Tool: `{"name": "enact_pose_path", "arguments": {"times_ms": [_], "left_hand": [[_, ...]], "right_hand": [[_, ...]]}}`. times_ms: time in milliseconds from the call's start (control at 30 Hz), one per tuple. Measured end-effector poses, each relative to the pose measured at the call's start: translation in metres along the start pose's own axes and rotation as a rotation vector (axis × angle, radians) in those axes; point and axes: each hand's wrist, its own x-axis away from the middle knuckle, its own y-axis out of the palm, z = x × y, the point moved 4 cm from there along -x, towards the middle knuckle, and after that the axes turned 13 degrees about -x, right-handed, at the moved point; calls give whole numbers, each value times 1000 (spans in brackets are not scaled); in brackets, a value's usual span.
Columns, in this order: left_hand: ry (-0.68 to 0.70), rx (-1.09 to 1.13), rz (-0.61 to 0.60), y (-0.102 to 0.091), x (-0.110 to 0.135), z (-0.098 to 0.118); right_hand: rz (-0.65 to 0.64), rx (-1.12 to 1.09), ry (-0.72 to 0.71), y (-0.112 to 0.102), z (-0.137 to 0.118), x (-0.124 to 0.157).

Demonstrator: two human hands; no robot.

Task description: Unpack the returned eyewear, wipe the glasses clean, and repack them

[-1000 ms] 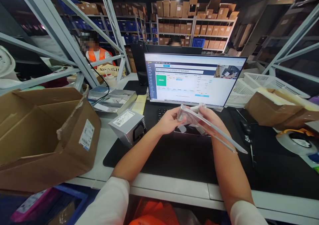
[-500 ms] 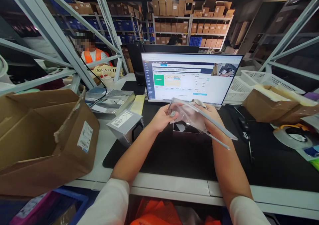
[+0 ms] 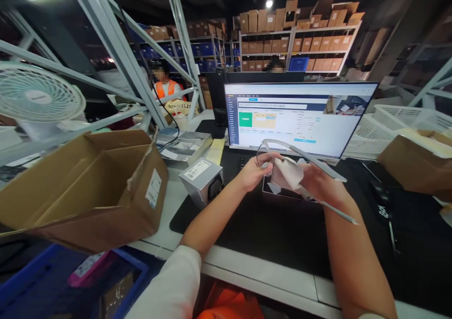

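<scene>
Both hands hold a clear plastic bag (image 3: 293, 171) in the air above the black desk mat (image 3: 282, 225), just in front of the monitor (image 3: 298, 116). My left hand (image 3: 256, 171) pinches the bag's left edge with closed fingers. My right hand (image 3: 318, 182) grips the bag's right side, fingers wrapped round it. The bag's stiff zip edge sticks out past my right wrist towards the lower right. Something white shows inside the bag, too unclear to name.
An open cardboard box (image 3: 88, 187) lies on its side at the left. A small silver box with a label (image 3: 201, 180) stands beside the mat, metal trays (image 3: 183, 147) behind it. A fan (image 3: 38, 95) is far left. White baskets (image 3: 399, 121) and a carton (image 3: 416, 161) sit right. A person in an orange vest (image 3: 164, 86) works behind the shelving.
The view has swung to the left, bringing the fan into sight. The bag has been turned and bunched between my hands, its zip edge now arched over the top.
</scene>
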Motion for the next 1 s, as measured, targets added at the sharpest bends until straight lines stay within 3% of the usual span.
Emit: {"name": "enact_pose_path", "arguments": {"times_ms": [67, 167, 300, 500, 600, 800, 933, 1000], "left_hand": [[-3, 49, 7, 1, 1, 4], [-20, 90, 14, 3, 3, 6], [6, 35, -64, 9, 5, 6], [54, -32, -218, 22, 9, 2], [32, -62, -215, 22, 10, 3], [98, -145, -161, 15, 11, 14], [85, -38, -30, 12, 10, 0], [21, 20, -97, 17, 9, -11]], "right_hand": [[-105, -33, 125, 0, 8, -5], [-70, 2, 110, 2, 12, -10], [-81, 158, 112, 9, 17, -13], [-243, 310, 284, 9, 30, -8], [-268, 282, 284, 8, 28, -8], [-398, 328, 422, 1, 19, -5], [-371, 317, 293, 8, 18, -5], [-307, 334, 230, 13, 17, -9]]}}
